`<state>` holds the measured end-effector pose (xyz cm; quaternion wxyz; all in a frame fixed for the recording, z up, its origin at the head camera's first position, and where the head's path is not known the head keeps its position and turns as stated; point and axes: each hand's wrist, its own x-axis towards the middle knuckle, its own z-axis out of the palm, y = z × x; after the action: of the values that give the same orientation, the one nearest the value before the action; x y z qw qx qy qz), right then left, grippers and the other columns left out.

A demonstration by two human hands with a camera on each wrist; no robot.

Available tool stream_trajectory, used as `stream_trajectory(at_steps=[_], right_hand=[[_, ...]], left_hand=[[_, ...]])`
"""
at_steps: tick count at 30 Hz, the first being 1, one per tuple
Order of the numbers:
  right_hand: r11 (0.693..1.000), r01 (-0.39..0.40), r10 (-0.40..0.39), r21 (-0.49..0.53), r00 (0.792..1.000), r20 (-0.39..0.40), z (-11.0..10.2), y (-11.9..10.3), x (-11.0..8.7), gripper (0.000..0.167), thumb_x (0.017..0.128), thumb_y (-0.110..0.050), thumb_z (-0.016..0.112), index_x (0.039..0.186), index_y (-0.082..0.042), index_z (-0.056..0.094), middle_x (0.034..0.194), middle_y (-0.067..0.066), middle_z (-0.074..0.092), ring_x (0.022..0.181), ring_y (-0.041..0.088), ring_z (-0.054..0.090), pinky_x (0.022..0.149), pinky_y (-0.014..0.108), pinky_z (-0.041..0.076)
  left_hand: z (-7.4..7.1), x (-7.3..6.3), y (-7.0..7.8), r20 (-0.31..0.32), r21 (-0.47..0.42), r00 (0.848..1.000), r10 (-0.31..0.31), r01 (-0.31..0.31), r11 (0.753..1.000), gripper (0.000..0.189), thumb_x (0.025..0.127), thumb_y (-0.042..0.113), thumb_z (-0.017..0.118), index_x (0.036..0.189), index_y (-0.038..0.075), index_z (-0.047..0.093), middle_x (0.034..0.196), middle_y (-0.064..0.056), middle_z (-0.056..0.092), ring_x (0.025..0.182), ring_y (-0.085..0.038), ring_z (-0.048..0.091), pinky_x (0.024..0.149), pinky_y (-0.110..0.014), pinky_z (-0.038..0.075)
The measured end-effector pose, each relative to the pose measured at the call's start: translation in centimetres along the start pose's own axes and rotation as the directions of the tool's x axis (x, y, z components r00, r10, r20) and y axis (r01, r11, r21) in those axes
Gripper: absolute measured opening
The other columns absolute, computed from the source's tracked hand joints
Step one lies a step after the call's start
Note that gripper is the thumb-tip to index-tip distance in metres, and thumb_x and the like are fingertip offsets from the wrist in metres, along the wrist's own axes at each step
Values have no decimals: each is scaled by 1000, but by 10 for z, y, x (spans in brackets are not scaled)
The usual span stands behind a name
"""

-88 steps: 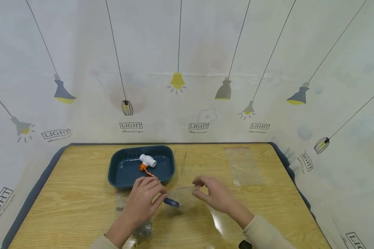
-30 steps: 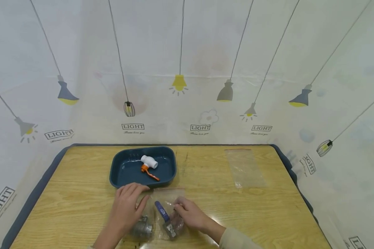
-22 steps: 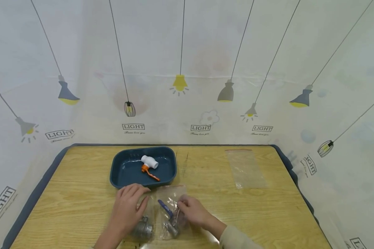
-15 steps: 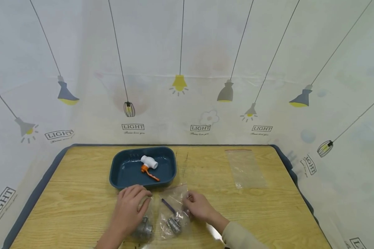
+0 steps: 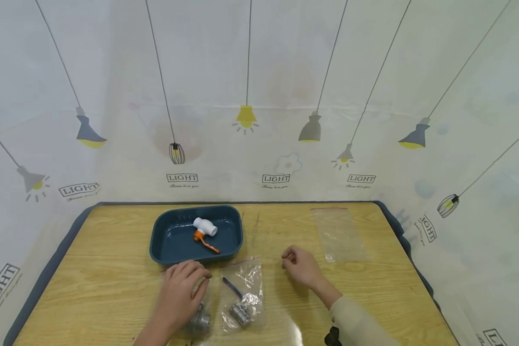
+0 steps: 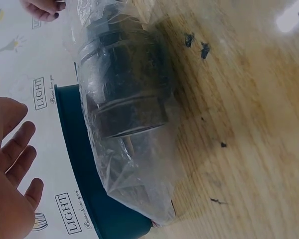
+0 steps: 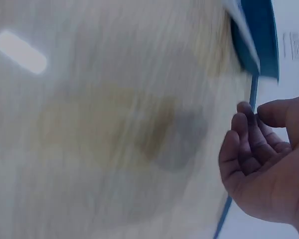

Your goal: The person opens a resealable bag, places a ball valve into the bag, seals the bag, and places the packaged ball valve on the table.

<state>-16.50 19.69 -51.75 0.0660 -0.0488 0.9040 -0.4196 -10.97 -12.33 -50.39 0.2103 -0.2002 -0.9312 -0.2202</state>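
Note:
My left hand, its fingers loosely bent, hovers over a clear zip bag with a grey metal fitting in it. The left wrist view shows this bagged fitting up close, apart from the fingers. To its right on the table lies a second zip bag, holding a metal ball valve with a blue lever. My right hand is above the table right of that bag, fingers loosely curled, holding nothing. In the right wrist view the right hand has thumb and fingertips close together.
Behind the left hand stands a dark blue tray with a white plastic valve with an orange handle in it. A flat clear zip bag lies at the back right. A patterned curtain rises behind the wooden table.
The right hand has let go of the bag with the blue-levered ball valve and moved right and away. That bag now lies beside the other one. The left hand has barely moved lately.

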Motion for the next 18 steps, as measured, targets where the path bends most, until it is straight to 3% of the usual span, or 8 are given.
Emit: stream_trajectory(at_steps=[3, 5, 10, 14, 18], right_hand=[[986, -10, -3, -167, 997, -80, -19, 16, 9, 12, 95, -10, 57, 103, -5, 64, 87, 2, 68, 74, 10, 60, 65, 29, 49], [960, -23, -11, -279, 993, -121, -31, 27, 14, 15, 96, -11, 55, 107, -7, 64, 93, 3, 68, 76, 13, 61, 65, 31, 50], [851, -28, -63, -525, 986, -155, -52, 51, 20, 27, 96, -10, 55, 122, -6, 61, 117, 14, 66, 100, 32, 65, 78, 45, 54], [768, -37, -56, -639, 991, -124, -60, 63, 22, 39, 97, -15, 54, 134, -6, 53, 137, 19, 56, 124, 40, 53, 97, 57, 45], [749, -51, -14, -661, 996, -93, -63, 69, 23, 44, 99, -20, 52, 141, -5, 47, 147, 21, 45, 134, 42, 43, 105, 61, 36]], left_hand=[[0, 0, -1, -14, 3, 1000, 3, -3, 1000, 15, 79, 15, 78, 86, 25, 69, 92, 10, 63, 100, -18, 59, 89, -45, 42], [0, 0, -1, -27, 7, 1000, 1, 0, 1000, 14, 79, 14, 78, 85, 24, 70, 92, 9, 64, 99, -19, 59, 88, -45, 42], [-1, 1, -2, -39, 25, 999, -16, 17, 1000, 14, 77, 12, 79, 85, 21, 71, 91, 8, 64, 97, -20, 59, 87, -45, 42], [-1, 1, -2, -7, 48, 999, -38, 39, 998, 13, 78, 14, 79, 85, 22, 71, 90, 9, 63, 97, -19, 59, 89, -47, 43], [0, -1, -2, 19, 57, 998, -56, 54, 997, 13, 78, 15, 79, 84, 23, 71, 90, 10, 63, 98, -19, 59, 89, -48, 43]])
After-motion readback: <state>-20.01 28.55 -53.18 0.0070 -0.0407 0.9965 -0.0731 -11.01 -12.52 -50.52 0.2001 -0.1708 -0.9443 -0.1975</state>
